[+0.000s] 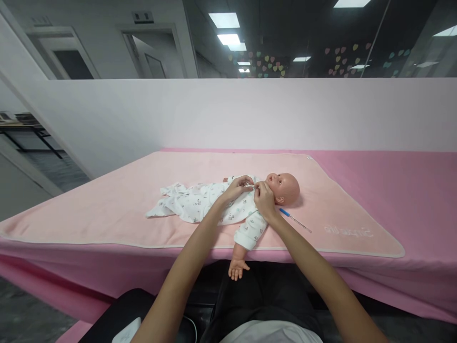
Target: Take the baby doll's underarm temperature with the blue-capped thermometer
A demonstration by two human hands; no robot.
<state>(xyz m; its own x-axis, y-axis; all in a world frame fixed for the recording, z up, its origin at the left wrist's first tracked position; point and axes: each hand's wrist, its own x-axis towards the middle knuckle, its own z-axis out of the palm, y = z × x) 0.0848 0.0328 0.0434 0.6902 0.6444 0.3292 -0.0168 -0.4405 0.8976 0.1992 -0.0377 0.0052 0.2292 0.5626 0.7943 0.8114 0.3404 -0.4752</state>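
A baby doll [285, 186] lies on its back with its head to the right, dressed in a white printed baby outfit [200, 202]. My left hand [238, 187] rests on the doll's chest, its bent fingers pinching the cloth near the collar. Close beside it, my right hand [264, 199] is closed at the neckline, thumb and fingers pressed together on the outfit. The exact bit of cloth between the fingertips is too small to make out. One sleeved doll arm [240, 262] hangs over the table's front edge, below my right wrist.
A pen-like stick with a blue end [295, 220] lies right of the doll's shoulder. Underneath is a peach mat [117, 200] on a pink-covered table [424, 205]. A white wall [250, 114] with glass above stands behind. A black chair [117, 314] is at lower left.
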